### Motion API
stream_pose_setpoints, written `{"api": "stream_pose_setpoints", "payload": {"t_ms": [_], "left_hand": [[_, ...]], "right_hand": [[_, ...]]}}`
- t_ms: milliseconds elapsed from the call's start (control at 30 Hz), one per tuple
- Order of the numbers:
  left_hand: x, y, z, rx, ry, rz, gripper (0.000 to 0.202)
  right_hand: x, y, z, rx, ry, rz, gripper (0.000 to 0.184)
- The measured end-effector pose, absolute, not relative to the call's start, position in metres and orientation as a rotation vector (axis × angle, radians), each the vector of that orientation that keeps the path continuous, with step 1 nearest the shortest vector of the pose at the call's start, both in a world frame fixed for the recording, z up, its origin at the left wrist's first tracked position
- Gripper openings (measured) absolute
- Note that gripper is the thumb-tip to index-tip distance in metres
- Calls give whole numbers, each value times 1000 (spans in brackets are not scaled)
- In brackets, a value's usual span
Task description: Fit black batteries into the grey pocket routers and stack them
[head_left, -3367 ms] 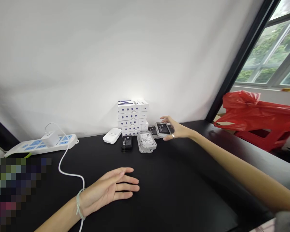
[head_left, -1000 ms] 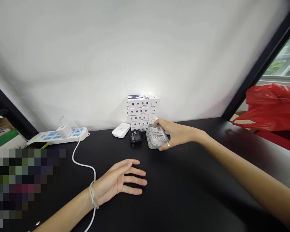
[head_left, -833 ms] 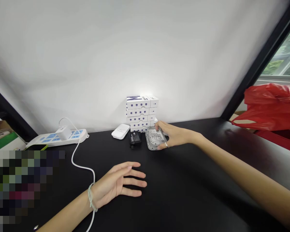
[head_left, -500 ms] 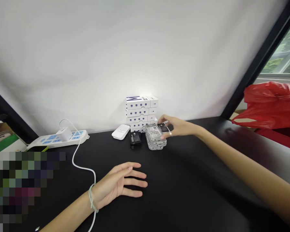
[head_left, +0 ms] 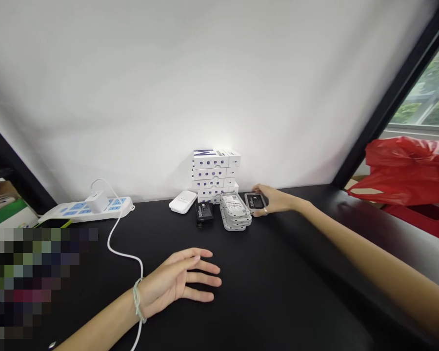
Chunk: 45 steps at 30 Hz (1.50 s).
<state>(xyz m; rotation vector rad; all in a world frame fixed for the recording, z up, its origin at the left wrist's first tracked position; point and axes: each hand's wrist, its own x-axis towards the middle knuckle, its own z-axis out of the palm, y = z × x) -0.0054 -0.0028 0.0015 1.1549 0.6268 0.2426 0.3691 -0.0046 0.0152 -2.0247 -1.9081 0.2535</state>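
My right hand grips a small grey-framed pocket router by its edge, with its black battery side facing up. The device sits just right of a stack of several similar grey-and-white routers. A black 3000 mAh battery lies left of that stack, beside a white pocket device. Behind them stands a pile of several white boxes. My left hand lies open on the black tabletop, touching nothing else, with a thread bracelet on its wrist.
A white power strip with a plugged-in charger lies at the back left, and its white cable curves across the table near my left wrist. A red plastic bag sits beyond the table's right end. A white wall rises behind.
My right hand has moved right, away from the router stack, carrying one device with its black side up. My left hand has stayed almost still.
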Motion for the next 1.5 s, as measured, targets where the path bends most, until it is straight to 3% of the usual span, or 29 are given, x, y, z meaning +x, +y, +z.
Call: {"api": "stream_pose_setpoints", "payload": {"t_ms": [200, 433, 633, 933, 1300, 1500], "left_hand": [[-7, -1, 0, 1136, 610, 220, 39], [-7, -1, 5, 1158, 457, 64, 42], [-7, -1, -8, 1174, 609, 199, 37], [-5, -2, -4, 1234, 581, 120, 42], [-6, -4, 1, 1240, 541, 71, 42], [-7, -3, -3, 1214, 532, 115, 42]], "right_hand": [[343, -74, 31, -1758, -1899, 239, 81], [216, -86, 25, -1174, -2316, 391, 86], [197, -65, 0, -1296, -2329, 312, 86], [185, -59, 12, -1550, -2363, 310, 97], [182, -58, 9, -1506, -2381, 320, 99], [183, -60, 18, -1469, -2318, 417, 92]]}}
